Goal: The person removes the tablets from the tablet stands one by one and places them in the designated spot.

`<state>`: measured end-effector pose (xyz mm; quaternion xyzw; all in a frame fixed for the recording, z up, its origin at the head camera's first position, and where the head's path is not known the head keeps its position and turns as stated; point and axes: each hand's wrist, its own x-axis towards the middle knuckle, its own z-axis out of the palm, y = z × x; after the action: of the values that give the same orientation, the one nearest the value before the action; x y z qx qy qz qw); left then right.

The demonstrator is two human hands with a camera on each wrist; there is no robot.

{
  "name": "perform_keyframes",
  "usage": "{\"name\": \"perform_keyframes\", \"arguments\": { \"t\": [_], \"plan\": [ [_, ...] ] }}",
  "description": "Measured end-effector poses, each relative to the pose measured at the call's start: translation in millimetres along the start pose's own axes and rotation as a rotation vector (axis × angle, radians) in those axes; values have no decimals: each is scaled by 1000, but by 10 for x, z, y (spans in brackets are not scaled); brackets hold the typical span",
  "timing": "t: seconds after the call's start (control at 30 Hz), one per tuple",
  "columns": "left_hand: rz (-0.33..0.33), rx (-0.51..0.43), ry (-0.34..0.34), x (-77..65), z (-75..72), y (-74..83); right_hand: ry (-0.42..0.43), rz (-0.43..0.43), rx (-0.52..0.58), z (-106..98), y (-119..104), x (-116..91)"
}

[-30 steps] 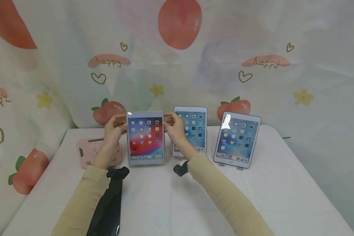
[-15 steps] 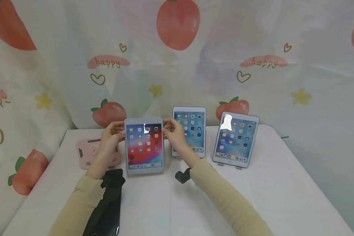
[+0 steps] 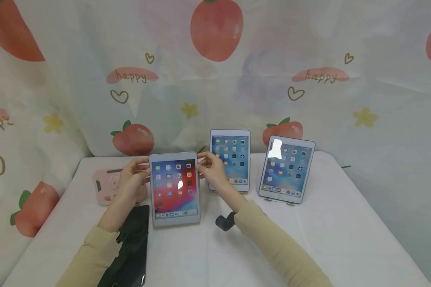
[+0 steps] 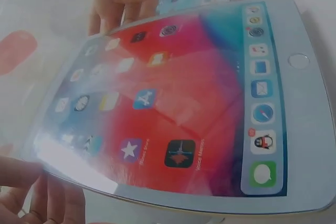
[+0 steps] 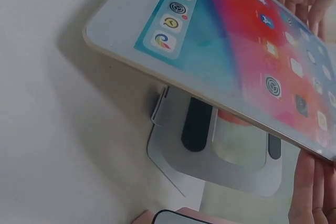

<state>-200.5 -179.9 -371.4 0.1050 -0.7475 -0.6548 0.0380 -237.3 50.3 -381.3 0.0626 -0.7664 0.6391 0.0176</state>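
A white tablet (image 3: 174, 189) with a red and blue lit screen is between my two hands, leaning back. My left hand (image 3: 131, 179) grips its left edge near the top, thumb in front and fingers behind. On the opposite edge my right hand (image 3: 214, 172) pinches it the same way. The left wrist view shows the fingers (image 4: 55, 200) of my left hand under the tablet's edge. In the right wrist view a silver stand (image 5: 231, 177) with dark pads is behind the tablet, with a gap between them.
Two more tablets lean on stands to the right, one upright (image 3: 233, 159) and one tilted (image 3: 287, 169). A pink case (image 3: 104, 189) lies left, partly behind my left hand. A black slab-like item (image 3: 133, 247) lies beside my left forearm on the white-covered table (image 3: 344, 239).
The held tablet has come down and toward me, in front of its earlier place, and leans back more. Both hands have moved with it and keep their grip. The other tablets stay put.
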Motion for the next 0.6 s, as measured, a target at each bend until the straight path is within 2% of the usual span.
{"name": "perform_keyframes", "arguments": {
  "t": [0.23,0.47,0.6],
  "plan": [
    [-37,43,-33,-111,-35,-12,-28,50,39,-16,47,-96],
    [-23,117,-54,-192,-64,-94,-52,82,40,-26,89,-180],
    [-28,117,-61,-236,-60,-142,-68,105,57,-36,118,-248]
  ]
}}
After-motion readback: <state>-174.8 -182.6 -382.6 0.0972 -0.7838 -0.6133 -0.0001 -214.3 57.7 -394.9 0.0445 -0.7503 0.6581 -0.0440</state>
